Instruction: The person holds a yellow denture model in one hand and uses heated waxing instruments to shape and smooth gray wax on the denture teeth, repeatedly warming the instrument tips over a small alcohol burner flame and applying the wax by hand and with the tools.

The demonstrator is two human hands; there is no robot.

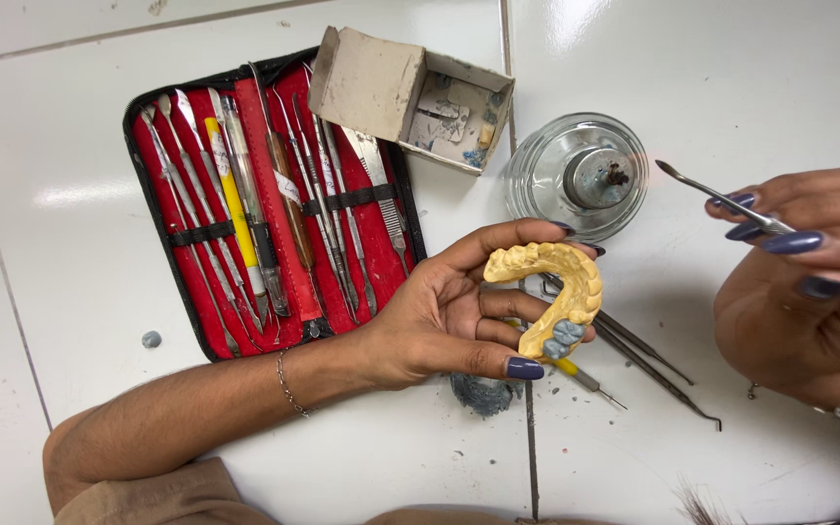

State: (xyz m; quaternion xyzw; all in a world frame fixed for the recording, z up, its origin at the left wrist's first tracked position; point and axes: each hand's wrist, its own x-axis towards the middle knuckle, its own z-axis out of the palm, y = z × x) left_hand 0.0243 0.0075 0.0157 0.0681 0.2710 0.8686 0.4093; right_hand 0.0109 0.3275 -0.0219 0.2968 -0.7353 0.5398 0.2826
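My left hand (449,311) holds a yellow plaster dental arch model (561,282) with grey wax teeth (562,335) at its near end, pinched between thumb and fingers above the white table. My right hand (809,282), at the right edge, grips a thin metal carving instrument (721,192) whose flat tip points up and left, apart from the model. Both hands have dark blue nails.
An open red tool case (264,214) with several metal instruments lies at the left. A small open cardboard box (410,92) and a glass spirit lamp (580,175) stand behind. Loose metal picks (648,355), a yellow-handled tool (580,376) and a grey wax lump (483,394) lie under the hand.
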